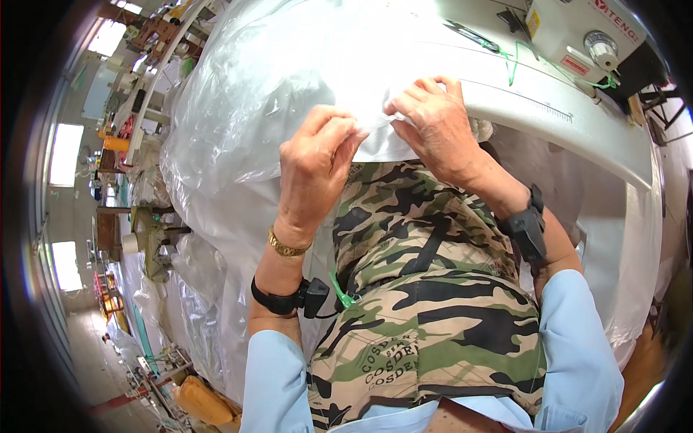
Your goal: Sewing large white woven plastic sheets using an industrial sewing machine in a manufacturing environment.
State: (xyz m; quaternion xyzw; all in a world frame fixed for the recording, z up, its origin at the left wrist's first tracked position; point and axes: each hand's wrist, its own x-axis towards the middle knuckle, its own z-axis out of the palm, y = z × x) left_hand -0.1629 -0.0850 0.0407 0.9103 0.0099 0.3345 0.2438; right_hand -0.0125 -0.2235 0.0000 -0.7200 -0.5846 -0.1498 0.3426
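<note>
My left hand [317,155] and my right hand [437,123] are raised close together over the near edge of a white worktable [505,94]. Between them stretches a bit of thin white translucent sheet [373,125]. Thumb and fingers of the left hand pinch one side of it, and the right hand pinches the other. Glare behind the fingers hides where the sheet ends. Below the hands, a camouflage apron [433,245] covers my lap. A large heap of clear plastic sheeting [224,123] lies left of and beyond my left hand.
A white sewing machine [585,36] stands at the far right of the table. Near it lie dark thread snips [473,36] and a green cord [514,68]. A ruler scale [541,108] runs along the table edge. Other cluttered workbenches line the left side.
</note>
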